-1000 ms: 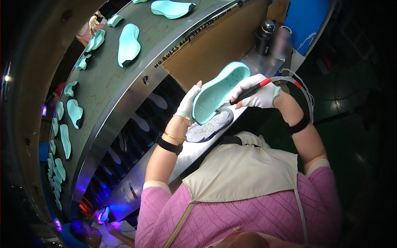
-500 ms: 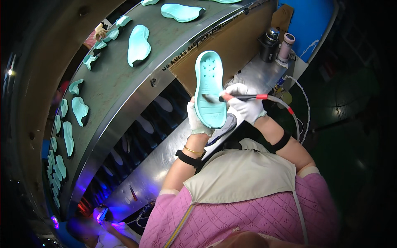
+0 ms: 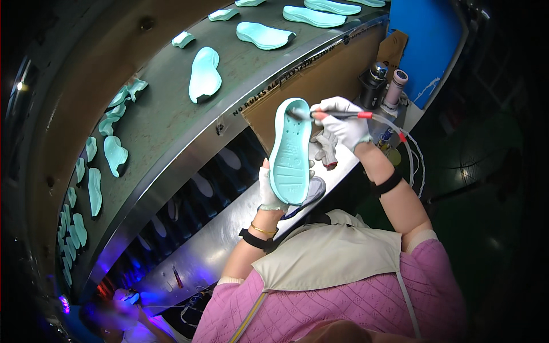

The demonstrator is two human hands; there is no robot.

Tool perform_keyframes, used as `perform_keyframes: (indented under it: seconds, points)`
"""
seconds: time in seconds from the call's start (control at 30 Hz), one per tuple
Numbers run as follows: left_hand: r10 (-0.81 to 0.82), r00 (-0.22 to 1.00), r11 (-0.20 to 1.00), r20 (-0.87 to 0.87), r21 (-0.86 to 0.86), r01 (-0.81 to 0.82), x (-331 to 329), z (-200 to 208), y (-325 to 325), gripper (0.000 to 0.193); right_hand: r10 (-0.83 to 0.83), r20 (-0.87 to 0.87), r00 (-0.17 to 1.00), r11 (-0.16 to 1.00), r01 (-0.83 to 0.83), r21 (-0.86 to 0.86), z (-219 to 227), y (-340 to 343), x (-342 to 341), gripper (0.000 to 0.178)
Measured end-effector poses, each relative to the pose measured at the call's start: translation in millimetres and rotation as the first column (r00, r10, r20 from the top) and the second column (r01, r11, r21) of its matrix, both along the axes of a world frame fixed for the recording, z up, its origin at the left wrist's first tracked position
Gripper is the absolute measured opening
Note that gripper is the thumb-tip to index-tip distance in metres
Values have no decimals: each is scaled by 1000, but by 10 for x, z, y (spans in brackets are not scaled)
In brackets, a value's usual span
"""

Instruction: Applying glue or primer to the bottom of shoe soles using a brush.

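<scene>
A turquoise shoe sole (image 3: 290, 154) stands nearly upright in front of me, its grooved inner face toward me. My left hand (image 3: 269, 190), in a white glove with bare fingertips, grips it from behind along the left and lower edges. Some of those fingers are hidden behind the sole. My right hand (image 3: 346, 128), gloved the same way, closes round a slim black brush (image 3: 364, 115) with a red band and a clear tube running from its rear. The brush's blurred tip lies over the sole's far end.
A curved green belt (image 3: 166, 86) with several turquoise soles runs along the left and far side. On the metal bench (image 3: 214, 243) lie a grey glove (image 3: 326, 147) and a dark-edged grey sole (image 3: 315, 190). Bottles (image 3: 396, 88) stand at the back right. Another person (image 3: 128, 317) works at lower left.
The brush tip has gone from the sole's middle to its far end, my right hand along with it. The sole sits lower in view. A grey glove has come into sight behind it.
</scene>
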State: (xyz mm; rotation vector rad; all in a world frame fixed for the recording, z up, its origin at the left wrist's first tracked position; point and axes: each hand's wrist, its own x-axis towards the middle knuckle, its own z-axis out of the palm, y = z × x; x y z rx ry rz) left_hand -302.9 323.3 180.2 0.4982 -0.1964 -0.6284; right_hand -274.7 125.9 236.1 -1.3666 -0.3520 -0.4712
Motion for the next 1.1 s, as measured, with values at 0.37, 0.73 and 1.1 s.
perform_keyframes:
  seconds: [0.37,0.73,1.1]
  points:
    - [189,982,977,30,98,-191,117,-122,200,66,40,205,978,821,85,-565,-29,186,-515,19]
    - [310,886,922,345,119,-369,154,-96,347,52,202,243,949,671,47,-740,167,271,-506,16]
    - [293,912,954,285,-33,-297,269,452,712,68,314,146,938,742,-147,-654,417,338,-609,14]
